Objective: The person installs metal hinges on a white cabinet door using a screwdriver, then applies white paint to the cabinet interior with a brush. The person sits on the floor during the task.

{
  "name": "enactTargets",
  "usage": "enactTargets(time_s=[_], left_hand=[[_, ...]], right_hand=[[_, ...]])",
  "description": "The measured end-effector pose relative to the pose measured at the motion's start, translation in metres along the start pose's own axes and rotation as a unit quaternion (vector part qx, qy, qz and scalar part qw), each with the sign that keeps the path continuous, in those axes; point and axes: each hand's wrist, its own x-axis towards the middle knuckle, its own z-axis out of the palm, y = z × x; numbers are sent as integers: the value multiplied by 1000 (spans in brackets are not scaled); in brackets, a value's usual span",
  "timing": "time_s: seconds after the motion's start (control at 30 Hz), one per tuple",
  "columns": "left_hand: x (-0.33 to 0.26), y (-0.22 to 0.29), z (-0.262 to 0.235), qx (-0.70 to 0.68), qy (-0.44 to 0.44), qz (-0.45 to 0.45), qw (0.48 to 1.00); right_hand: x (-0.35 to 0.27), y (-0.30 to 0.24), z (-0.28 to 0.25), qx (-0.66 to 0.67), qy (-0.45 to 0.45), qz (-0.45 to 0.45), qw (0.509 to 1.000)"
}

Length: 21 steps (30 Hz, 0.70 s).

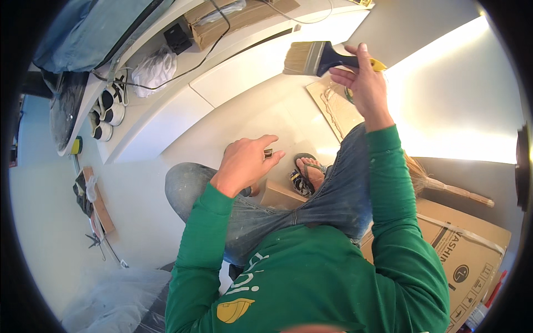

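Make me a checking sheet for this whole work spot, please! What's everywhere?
Surface: pale floor; a white ledge stands ahead.
Things in use: a wide paintbrush, bristles pointing left.
Clutter: black-and-white shoes and a white plastic bag on the ledge; a straw broom and big carton at right.
Hands: right hand grips the paintbrush's handle; left hand is partly curled, a small thing showing between thumb and fingers, can't tell if held.
Cables: a black cable loops over the ledge.
Surroundings: bright glow on the wall at right.
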Motion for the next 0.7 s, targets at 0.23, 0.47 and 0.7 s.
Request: enactTargets(time_s=[0.23, 0.47, 0.7], left_hand=[[-5, -6, 0, -28, 20, 1, 999], [-3, -11, 1, -26, 35, 17, 999], [2, -18, 3, -42, 76, 19, 996]], right_hand=[[53, 35, -5, 182, 177, 5, 967], [105, 110, 50, 242, 189, -74, 949], [-75, 244, 186, 122, -250, -67, 958]])
